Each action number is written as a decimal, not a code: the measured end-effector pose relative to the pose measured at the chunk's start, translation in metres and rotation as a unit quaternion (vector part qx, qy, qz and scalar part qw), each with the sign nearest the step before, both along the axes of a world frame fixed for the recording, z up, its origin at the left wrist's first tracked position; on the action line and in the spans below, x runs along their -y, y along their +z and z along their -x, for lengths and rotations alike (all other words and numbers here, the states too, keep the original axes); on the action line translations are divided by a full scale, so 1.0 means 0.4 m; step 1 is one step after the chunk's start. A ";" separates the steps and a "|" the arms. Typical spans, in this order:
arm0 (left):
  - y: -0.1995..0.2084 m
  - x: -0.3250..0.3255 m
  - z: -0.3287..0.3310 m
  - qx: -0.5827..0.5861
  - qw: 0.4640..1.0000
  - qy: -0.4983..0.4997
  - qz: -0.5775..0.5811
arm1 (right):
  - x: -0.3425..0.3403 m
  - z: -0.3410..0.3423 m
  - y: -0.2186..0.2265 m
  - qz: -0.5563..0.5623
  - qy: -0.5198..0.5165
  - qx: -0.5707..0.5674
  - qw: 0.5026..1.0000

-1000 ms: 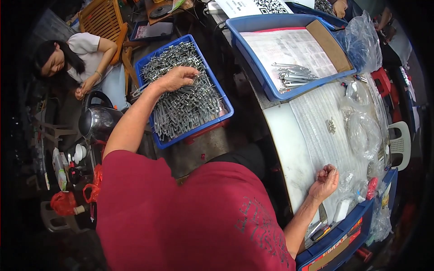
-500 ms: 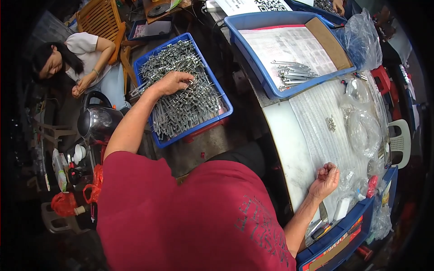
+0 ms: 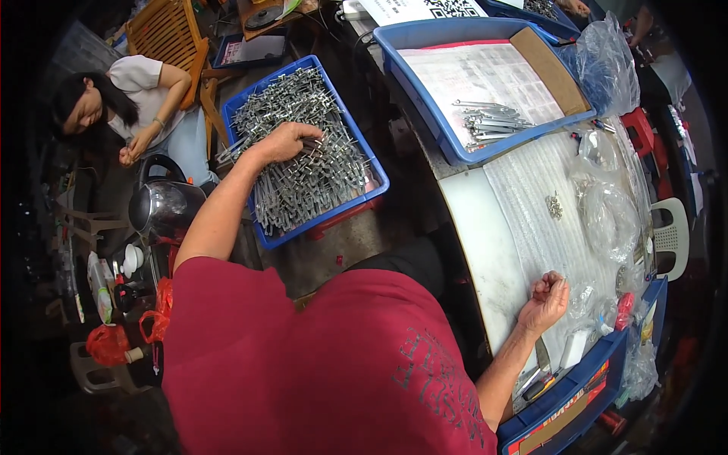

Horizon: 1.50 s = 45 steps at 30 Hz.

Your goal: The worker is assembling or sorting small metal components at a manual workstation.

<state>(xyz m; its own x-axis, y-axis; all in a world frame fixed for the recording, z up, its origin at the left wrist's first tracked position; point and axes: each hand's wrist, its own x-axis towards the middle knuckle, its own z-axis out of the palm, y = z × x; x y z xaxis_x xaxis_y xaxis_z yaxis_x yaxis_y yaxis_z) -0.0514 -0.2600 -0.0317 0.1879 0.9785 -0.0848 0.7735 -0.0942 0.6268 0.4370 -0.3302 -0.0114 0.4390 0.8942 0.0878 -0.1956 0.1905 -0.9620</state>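
My left hand [image 3: 282, 142] lies on a heap of slender metal parts [image 3: 303, 189] in a blue crate [image 3: 262, 236]. Its index finger points to the right and the other fingers curl down among the parts; what they pinch, if anything, is hidden. On the right, my right hand [image 3: 544, 305] is palm up over a worktable [image 3: 478, 227] covered partly by a white foam sheet [image 3: 523, 205]. Its fingers are bent inward and closed, and I cannot make out anything between them. Beyond it on the sheet sits a small pile of tiny metal pieces [image 3: 555, 205].
A large blue tray [image 3: 425, 98] at the table's far end holds several long metal parts [image 3: 493, 121]. Clear plastic bags [image 3: 607, 212] line the right side. Near my right forearm are tools [image 3: 538, 387] and a blue bin [image 3: 561, 413]. A kettle [image 3: 163, 205] and a seated person [image 3: 140, 98] are at left.
My left hand has shifted very slightly over the heap, its index finger now straighter. My right hand stays in place.
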 end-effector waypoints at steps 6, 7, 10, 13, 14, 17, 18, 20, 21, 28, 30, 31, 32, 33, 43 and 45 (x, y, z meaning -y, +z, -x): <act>-0.007 -0.006 0.016 0.024 1.000 -0.005 -0.001 | 0.001 0.000 0.003 0.000 0.005 0.002 1.000; -0.005 -0.003 0.006 0.024 1.000 -0.006 -0.001 | 0.001 0.000 0.003 0.000 0.005 0.002 1.000; -0.002 0.006 -0.019 0.048 0.998 0.033 -0.002 | 0.000 0.003 0.004 0.004 0.003 -0.008 1.000; -0.015 0.009 -0.020 0.009 0.999 0.023 -0.048 | 0.000 0.002 0.003 0.009 0.000 -0.005 1.000; -0.010 0.010 -0.026 0.014 0.998 0.039 -0.042 | -0.001 0.001 0.002 0.007 0.002 -0.007 1.000; -0.014 0.010 -0.027 0.017 0.997 0.058 -0.043 | 0.000 0.001 0.002 0.001 0.005 -0.003 1.000; -0.016 0.009 -0.027 0.015 0.997 0.060 -0.050 | 0.000 0.001 0.003 -0.002 0.007 0.002 1.000; -0.011 0.008 -0.029 0.019 0.997 0.056 -0.040 | 0.000 0.003 0.004 -0.001 0.007 -0.005 1.000; -0.008 0.007 -0.030 0.022 0.998 0.052 -0.030 | -0.001 0.004 0.004 0.000 0.006 -0.011 1.000; 0.001 0.004 -0.036 0.052 0.996 0.066 -0.010 | 0.001 0.004 0.006 0.000 0.009 -0.006 1.000; 0.004 0.004 -0.038 0.050 0.997 0.063 -0.023 | 0.001 0.009 0.010 0.004 0.002 -0.001 1.000; 0.003 0.002 -0.037 0.050 0.997 0.062 -0.023 | 0.000 0.008 0.009 0.003 0.001 -0.001 1.000; 0.002 0.001 -0.035 0.057 0.996 0.067 -0.021 | 0.000 0.007 0.008 0.001 0.003 -0.006 1.000; 0.001 0.000 -0.031 0.065 0.995 0.072 -0.020 | -0.001 0.005 0.007 -0.002 0.006 -0.011 1.000; 0.004 0.003 -0.036 0.045 0.996 0.070 -0.024 | -0.002 0.002 0.001 -0.001 0.010 -0.010 1.000; 0.019 0.008 -0.044 0.038 0.997 0.061 -0.016 | 0.000 -0.004 -0.002 -0.004 0.024 -0.023 0.999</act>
